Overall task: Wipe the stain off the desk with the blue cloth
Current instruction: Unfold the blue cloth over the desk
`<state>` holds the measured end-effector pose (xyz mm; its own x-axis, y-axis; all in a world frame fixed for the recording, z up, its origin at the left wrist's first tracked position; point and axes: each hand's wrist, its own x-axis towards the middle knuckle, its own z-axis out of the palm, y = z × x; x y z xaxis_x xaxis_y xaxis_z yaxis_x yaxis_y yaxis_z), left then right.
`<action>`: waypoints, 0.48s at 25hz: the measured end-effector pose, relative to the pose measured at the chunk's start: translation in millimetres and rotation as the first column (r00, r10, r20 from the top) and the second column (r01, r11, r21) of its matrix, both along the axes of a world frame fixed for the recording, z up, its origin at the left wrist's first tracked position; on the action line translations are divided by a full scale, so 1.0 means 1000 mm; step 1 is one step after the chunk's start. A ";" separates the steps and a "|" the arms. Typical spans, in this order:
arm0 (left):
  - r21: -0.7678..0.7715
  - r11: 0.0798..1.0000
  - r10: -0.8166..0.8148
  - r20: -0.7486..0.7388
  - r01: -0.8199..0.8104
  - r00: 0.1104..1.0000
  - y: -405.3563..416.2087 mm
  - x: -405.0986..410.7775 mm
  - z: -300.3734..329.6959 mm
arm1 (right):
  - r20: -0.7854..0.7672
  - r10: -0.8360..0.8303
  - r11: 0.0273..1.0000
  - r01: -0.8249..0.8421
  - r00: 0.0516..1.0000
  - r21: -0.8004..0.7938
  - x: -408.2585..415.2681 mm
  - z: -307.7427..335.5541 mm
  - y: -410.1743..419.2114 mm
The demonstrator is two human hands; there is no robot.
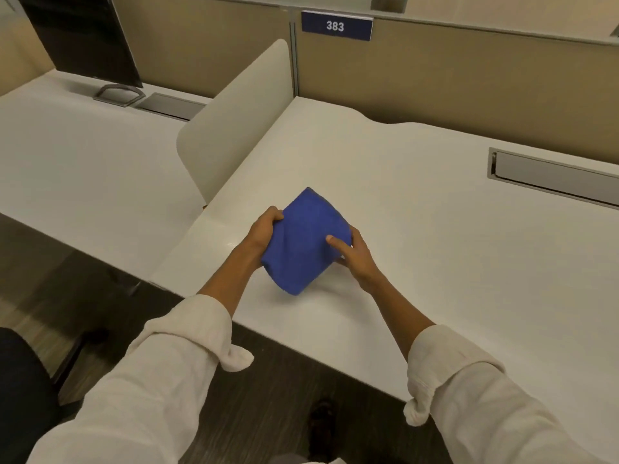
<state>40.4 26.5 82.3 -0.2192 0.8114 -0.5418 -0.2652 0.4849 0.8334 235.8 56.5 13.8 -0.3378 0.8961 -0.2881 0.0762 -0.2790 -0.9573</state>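
Blue cloth: folded blue terry cloth [303, 241], held between both hands just above or on the white laminate desk [418, 236], near its front-left corner; contact with the surface cannot be told.
Stain: none visible on the desk top; possibly under the cloth or too faint to see.
Step in hand: judged to be preparation, cloth being gathered or folded into a pad, wiping stroke not yet begun.
Left hand: left hand [264, 229] clamped on the cloth's left edge, fingers curled over the top, thumb hidden beneath.
Right hand: right hand [355, 252] gripping the right edge, thumb pressed flat on the upper face, fingers tucked under.
Arm pose: both forearms reach forward and converge, cream sleeves rolled to mid-forearm.
Next move calls for: locating the stain, laying the pad flat on it, pressing down with one hand and rubbing back and forth.
Surroundings: grey cable tray [549, 177] well apart to the right; white divider panel [234, 128] behind left.
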 end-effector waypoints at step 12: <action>0.096 0.983 -0.107 -0.385 0.156 0.917 -0.015 0.228 -0.024 | -0.379 -0.497 0.845 0.338 0.780 -0.414 0.192 0.033 -0.068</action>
